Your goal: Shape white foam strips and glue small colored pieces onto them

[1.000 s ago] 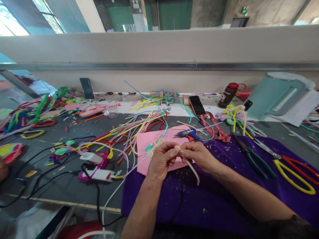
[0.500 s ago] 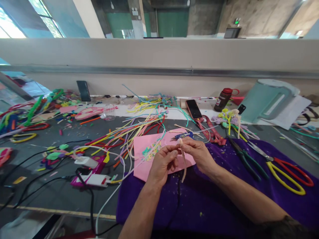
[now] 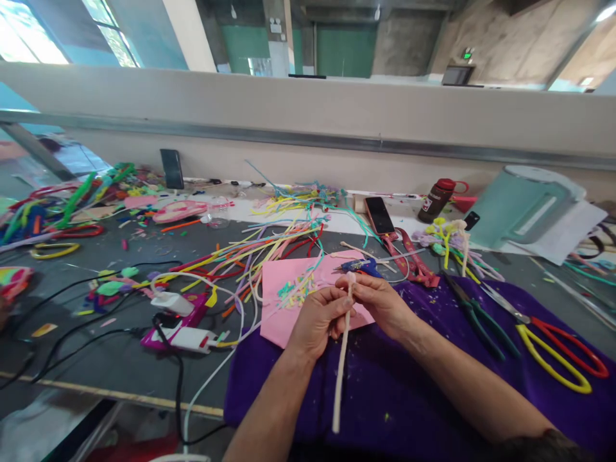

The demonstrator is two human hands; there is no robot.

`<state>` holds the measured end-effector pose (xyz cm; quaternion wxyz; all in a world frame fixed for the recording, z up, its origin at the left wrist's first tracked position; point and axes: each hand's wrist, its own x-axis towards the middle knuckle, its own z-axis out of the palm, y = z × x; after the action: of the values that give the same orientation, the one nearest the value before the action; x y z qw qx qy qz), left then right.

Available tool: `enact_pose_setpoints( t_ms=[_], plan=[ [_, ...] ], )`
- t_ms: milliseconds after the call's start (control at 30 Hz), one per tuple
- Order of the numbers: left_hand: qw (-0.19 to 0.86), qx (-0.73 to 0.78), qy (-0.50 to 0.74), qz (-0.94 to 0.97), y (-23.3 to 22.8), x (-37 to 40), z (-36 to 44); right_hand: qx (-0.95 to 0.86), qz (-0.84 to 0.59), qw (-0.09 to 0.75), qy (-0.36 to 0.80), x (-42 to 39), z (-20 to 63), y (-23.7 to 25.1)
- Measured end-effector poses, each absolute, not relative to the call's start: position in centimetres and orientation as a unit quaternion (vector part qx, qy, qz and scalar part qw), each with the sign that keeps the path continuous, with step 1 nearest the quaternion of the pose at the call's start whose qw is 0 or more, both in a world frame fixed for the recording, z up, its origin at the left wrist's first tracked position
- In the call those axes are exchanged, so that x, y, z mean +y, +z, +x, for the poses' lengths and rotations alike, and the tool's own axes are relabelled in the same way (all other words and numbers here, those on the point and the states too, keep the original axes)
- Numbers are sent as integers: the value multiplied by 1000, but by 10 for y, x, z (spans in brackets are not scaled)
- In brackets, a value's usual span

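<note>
Both hands raised together over the near edge of a pink paper sheet (image 3: 289, 301) and a purple fabric cloth (image 3: 409, 398) spread on the grey worktable (image 3: 96, 359).

Left hand (image 3: 317, 317): fingers curled shut, thumb and fingertips pinching a long cream-white fuzzy pipe cleaner (image 3: 341, 359) near its upper end. Right hand (image 3: 380, 301): likewise closed on the same pipe cleaner, fingertips meeting the left hand's at the stem, just below a small curled tip poking up above both thumbs. Rest of the stem hanging almost straight down from the pinch, between the two forearms, lower end free above the purple cloth; contact with the cloth not discernible.

Just beyond the right hand: small blue glue gun (image 3: 359, 264) on the pink sheet's far edge. Further back, a spread of loose multicoloured pipe cleaners (image 3: 269, 247). To the right on the cloth: dark-handled pliers (image 3: 474, 311) and large scissors with one red and one yellow handle (image 3: 553, 346). To the left: white and magenta power adapter (image 3: 180, 324) with black cables. Far right: pale green plastic kettle (image 3: 522, 205).
</note>
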<state>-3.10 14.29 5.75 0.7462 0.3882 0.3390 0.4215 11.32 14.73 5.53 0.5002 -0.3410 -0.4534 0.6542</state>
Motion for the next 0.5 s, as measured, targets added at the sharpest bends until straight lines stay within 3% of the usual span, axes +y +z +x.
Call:
enact_pose_setpoints(
  t_ms=[500],
  plan=[
    [721, 372, 410, 416, 58, 144, -32, -474, -366, 511, 617, 162, 133, 60]
  ],
)
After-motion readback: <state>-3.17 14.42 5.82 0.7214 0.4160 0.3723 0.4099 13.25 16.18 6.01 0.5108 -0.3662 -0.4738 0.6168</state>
